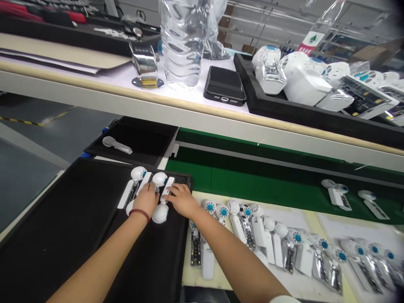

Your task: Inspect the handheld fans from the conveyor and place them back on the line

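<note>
On the black tray [78, 227], near its far right corner, a small bunch of white fans [148, 185] is being touched by both hands. The left hand [145, 201] is being laid flat over the fan handles, with its fingers bent down onto them, and a red band [139, 213] is being worn on its wrist. The right hand [181, 199] is being pressed, fingers out straight, on the fan handle beside it. Neither hand is being closed around anything; the fans are only being held down or nudged.

The fans are looking light and made of hard, smooth plastic, so they are likely slippery. The round heads with the little blue middles are looking easy to break. The long flat handle is looking like the best place for a fan to be gripped.

Right of the black tray, many more fans [252, 235] are being kept in a row on a pale sheet [296, 219]. Beyond the tray, a green belt [252, 185] is running past. Above the tray, on a white shelf [195, 105], a phone [225, 84] and a clear bottle [183, 42] are being kept.
</note>
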`<state>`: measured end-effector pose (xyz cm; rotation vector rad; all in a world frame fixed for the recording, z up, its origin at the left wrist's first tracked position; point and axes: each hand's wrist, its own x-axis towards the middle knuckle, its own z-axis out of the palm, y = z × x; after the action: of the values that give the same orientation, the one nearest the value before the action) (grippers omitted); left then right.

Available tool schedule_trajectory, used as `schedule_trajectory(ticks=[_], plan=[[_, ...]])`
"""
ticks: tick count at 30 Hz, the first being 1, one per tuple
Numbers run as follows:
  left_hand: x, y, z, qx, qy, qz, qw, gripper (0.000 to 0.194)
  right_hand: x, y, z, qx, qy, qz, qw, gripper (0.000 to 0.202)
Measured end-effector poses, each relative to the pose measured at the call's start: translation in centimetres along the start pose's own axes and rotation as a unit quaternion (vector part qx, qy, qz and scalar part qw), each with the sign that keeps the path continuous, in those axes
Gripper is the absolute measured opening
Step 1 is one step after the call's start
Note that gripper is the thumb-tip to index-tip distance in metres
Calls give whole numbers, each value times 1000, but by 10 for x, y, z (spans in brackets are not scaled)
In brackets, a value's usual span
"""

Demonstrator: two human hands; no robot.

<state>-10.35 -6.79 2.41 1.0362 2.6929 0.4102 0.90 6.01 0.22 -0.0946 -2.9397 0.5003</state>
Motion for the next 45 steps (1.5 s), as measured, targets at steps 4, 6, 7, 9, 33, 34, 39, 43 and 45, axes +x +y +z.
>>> schedule_trajectory(ticks=[4,6,7,9,33,34,39,43,45], plan=[[-43,45,22,33,-24,122,992,35,-90,6,-8,-21,81,285,955,44],[-59,71,49,45,-78,185,979,34,-133,-2,8,-30,89,386,918,51],[-63,83,65,54,-101,205,972,35,-149,-8,20,-34,81,418,904,57],[-63,101,96,78,-136,223,962,34,-167,-20,46,-42,46,456,888,69],[-135,81,-27,-786,-134,-167,580,74,-183,-62,-80,837,186,361,366,43],[-140,84,-28,-786,-145,-222,559,69,-179,-65,-81,836,170,362,377,41],[-153,81,-36,-756,-196,-339,525,59,-161,-77,-90,798,169,413,405,46],[-172,69,-29,-797,-250,-328,441,52,-149,-86,-98,787,144,437,411,49],[-188,66,-26,-786,-287,-341,428,54,-147,-90,-99,791,117,439,409,48]])
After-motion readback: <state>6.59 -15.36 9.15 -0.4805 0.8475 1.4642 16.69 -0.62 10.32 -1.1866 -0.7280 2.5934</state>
